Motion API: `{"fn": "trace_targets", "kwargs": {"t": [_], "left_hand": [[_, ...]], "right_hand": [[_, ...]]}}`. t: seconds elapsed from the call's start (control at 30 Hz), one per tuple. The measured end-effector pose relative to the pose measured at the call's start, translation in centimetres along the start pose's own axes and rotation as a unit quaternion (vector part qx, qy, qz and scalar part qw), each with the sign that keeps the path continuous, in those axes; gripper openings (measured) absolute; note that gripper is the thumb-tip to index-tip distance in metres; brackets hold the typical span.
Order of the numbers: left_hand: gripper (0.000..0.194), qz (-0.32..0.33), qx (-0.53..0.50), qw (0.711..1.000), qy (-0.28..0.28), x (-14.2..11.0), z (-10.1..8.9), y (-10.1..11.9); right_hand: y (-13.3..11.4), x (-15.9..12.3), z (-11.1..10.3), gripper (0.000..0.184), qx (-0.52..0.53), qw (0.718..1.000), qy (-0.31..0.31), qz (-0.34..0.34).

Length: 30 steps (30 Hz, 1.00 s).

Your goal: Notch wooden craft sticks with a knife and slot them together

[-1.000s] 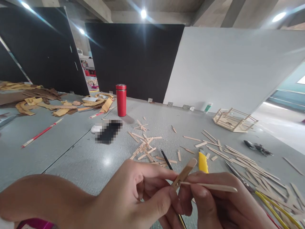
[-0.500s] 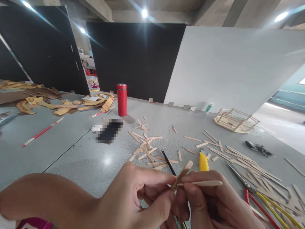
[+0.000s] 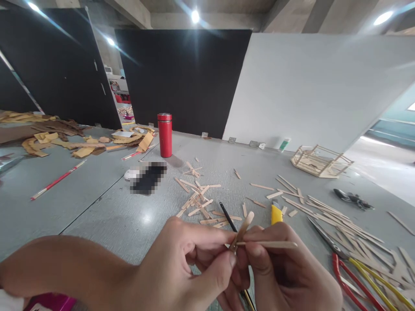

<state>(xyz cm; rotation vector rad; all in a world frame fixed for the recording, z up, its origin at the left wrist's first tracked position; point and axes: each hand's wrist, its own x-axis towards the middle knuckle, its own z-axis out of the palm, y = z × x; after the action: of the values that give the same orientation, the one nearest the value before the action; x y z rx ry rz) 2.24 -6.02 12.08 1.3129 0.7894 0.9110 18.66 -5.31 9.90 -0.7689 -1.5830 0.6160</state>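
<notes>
Gray tabletop [image 3: 106, 198] under close finger work.
Left hand [image 3: 181, 268] clamps the tilted stick [image 3: 247, 223]; right hand [image 3: 282, 268] pinches the level stick [image 3: 275, 245]. They meet between both grips, seemingly touching; whether fixed, I cannot tell. Beyond, loose sticks [image 3: 200, 207] look unassembled, while the stick frame [image 3: 316, 172] near the white panel [image 3: 308, 86] seems largely built.

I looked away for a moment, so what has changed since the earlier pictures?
The right hand has shifted left, bringing its thin stick along and uncovering red tool handles. The left hand holds its wooden stick more upright. Nothing was newly grasped or released. The red flask, yellow utility knife and wooden frame stayed put.
</notes>
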Motion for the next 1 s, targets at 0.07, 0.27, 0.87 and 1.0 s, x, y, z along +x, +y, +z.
{"fn": "trace_targets", "kwargs": {"t": [0.07, 0.27, 0.87, 1.0], "left_hand": [[0.029, 0.009, -0.002, 1.000, 0.008, 0.2, 0.0, 0.1], [0.022, 0.068, 0.013, 0.996, 0.064, 0.3, 0.0, 0.2], [0.024, 0.157, 0.139, 0.976, 0.061, -0.4, 0.1, 0.4], [0.022, 0.076, 0.046, 0.994, 0.059, -0.5, 0.1, 0.4]], "right_hand": [[0.0, 0.1, 0.0, 0.017, 0.003, 1.000, 0.004, 0.010], [0.8, -0.1, -0.8, 0.020, -0.071, 0.994, -0.034, -0.077], [0.6, 1.1, -1.9, 0.030, -0.159, 0.963, -0.129, -0.174], [0.2, 0.4, -1.3, 0.024, -0.169, 0.973, -0.084, -0.130]]}}
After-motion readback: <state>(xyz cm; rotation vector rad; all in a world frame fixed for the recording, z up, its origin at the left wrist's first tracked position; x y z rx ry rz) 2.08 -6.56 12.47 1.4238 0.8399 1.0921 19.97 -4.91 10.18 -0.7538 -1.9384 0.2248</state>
